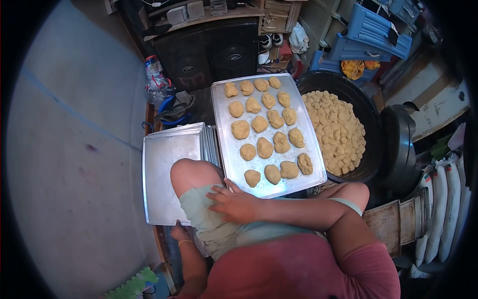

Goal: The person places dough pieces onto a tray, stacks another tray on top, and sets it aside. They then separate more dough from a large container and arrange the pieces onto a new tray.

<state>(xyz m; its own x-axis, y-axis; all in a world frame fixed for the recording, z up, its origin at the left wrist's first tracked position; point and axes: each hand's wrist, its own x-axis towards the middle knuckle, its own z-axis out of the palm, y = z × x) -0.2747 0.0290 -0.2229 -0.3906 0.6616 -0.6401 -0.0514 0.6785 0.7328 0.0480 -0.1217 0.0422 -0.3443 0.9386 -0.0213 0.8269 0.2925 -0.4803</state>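
Observation:
A metal baking tray (298, 187) bears rows of rough dough balls (265, 148) in front of me, tilted a little. To its left, an empty baking tray (169, 169) lies on top of a stack of similar trays (211, 144). My left hand (180, 232) grips the near edge of that empty tray, its fingers partly hidden. Across my lap, my right hand (236, 204) rests on my shorts with fingers spread, one finger close to the filled tray's near edge. A black tub (376, 144) at the right holds a heap of cut dough pieces (334, 132).
Two black speakers (231, 55) stand behind the filled tray. A pale wall (79, 149) borders the left side. Worn trays (383, 224) and stacked white sacks (440, 209) are at the right. A blue basin (174, 112) sits behind the tray stack.

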